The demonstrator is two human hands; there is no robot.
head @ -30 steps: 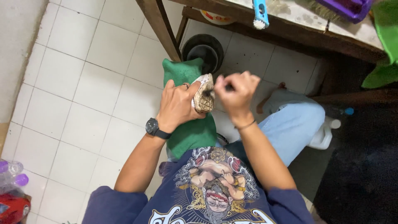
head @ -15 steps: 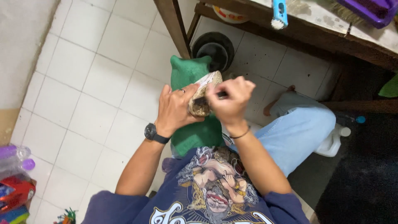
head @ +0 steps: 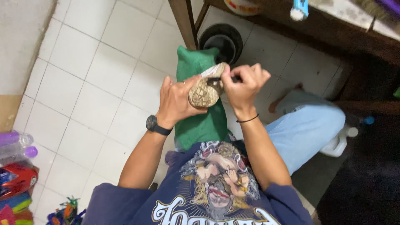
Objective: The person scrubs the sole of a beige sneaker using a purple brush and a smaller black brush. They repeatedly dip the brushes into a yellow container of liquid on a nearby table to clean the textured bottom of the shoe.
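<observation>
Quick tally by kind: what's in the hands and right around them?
Carved pale wooden piece, held in left hand: 1
Dark thin tool, held in right hand: 1
Green cloth over the lap: 1
Black wristwatch: 1
Black round pot on the floor: 1
Total: 5

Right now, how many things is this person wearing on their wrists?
2. A black watch sits on the left wrist, behind the left hand. A thin black band circles the right wrist, behind the right hand. The undersides of both wrists are hidden.
</observation>
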